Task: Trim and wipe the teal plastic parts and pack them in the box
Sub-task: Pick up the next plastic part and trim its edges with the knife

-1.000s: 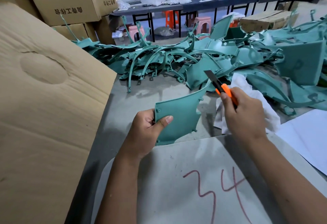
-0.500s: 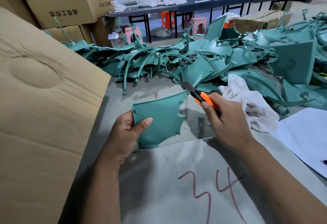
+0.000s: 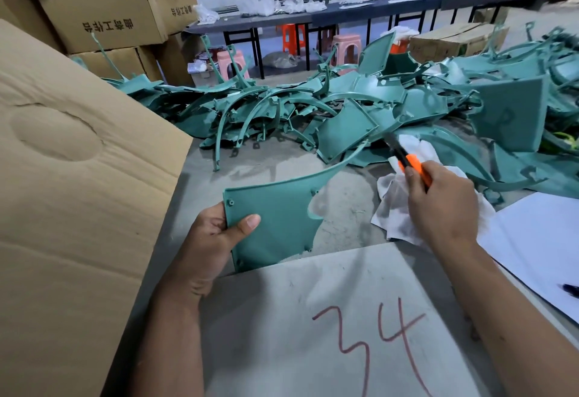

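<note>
My left hand [image 3: 216, 236] grips a flat teal plastic panel [image 3: 275, 218] by its left edge, thumb on its face. The panel's long thin tip reaches up and right toward the pile. My right hand [image 3: 445, 208] holds an orange utility knife [image 3: 410, 161] with its dark blade pointing up-left, close to the panel's tip and just off it. A white cloth [image 3: 398, 218] lies on the table under my right hand. A big heap of teal parts [image 3: 344, 105] covers the far half of the table. A cardboard box flap [image 3: 72, 177] stands at my left.
A grey board marked "34" [image 3: 344, 318] lies in front of me. White paper [image 3: 539, 246] with a pen sits at the right. Stacked cartons [image 3: 103, 8] stand at the back left. Long tables, stools and a person are far behind.
The knife has drawn back to the right, off the panel's tip edge. My left hand keeps its grip on the panel, which now lies flatter and stretches further right.
</note>
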Motion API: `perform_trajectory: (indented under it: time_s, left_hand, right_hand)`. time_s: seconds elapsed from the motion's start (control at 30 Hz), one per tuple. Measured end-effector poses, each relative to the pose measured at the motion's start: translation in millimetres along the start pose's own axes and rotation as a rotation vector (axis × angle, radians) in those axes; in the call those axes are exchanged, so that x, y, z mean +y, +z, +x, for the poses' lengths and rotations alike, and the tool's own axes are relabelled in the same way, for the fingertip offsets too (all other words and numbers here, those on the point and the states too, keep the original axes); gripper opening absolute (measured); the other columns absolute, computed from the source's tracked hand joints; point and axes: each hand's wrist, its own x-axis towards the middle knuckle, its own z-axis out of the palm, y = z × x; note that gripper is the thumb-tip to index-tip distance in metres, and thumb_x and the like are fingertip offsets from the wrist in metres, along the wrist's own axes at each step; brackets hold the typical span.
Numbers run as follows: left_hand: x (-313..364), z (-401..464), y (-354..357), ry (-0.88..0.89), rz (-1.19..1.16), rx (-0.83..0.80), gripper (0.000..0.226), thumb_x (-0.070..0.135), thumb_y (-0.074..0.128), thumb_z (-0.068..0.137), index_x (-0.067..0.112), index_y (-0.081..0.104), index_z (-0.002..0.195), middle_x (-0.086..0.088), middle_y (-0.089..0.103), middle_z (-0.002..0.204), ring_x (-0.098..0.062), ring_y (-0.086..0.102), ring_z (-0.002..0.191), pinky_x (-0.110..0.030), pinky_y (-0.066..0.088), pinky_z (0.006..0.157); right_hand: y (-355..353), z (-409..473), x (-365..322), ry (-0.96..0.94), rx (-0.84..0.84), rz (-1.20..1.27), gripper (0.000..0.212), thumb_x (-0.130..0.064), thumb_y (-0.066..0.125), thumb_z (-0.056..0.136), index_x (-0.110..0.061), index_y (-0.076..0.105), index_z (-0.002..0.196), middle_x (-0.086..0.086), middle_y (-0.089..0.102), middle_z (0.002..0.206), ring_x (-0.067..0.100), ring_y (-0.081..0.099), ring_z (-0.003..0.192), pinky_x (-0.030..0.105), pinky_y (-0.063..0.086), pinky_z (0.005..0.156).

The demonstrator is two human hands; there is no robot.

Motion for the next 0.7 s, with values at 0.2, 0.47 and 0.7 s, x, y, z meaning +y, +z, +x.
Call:
perform_trajectory:
  time_s: [0.2,0.47,0.7]
  left_hand:
    - [-2,1,2,-0.004,-0.025,0.005,0.028,0.016,0.068,0.082,0.012,0.075,0.108,-0.007,0.078,0.11,-0.018,0.075,0.098,-0.024,0.059,0.077]
    - [0,3,10,-0.003,0.015,0.033,0.022,0.014,0.077,0.083,0.017,0.078,0.105,-0.007,0.078,0.108,-0.02,0.075,0.096,-0.027,0.059,0.076]
    - [-6,6,19,0.113,0.21,0.1,0.022,0.022,0.068,0.086,0.036,0.079,0.098,0.003,0.08,0.097,-0.014,0.075,0.086,-0.033,0.061,0.068]
  right_hand:
    - [3,-14,-19,-0.052,-0.055,0.07,0.032,-0.037,0.051,0.106,-0.017,0.05,0.08,0.002,0.05,0.055,0.027,0.047,0.05,0.035,0.027,0.048]
    - [-2,-55,-68,-0.369,-0.185,0.224,0.026,-0.034,0.058,0.104,-0.021,0.055,0.082,-0.01,0.048,0.059,0.012,0.045,0.049,0.032,0.035,0.047]
    - [1,-69,-85,-0.325,-0.151,0.168,0.033,-0.032,0.057,0.105,-0.016,0.046,0.078,-0.001,0.046,0.058,0.025,0.045,0.051,0.041,0.037,0.049]
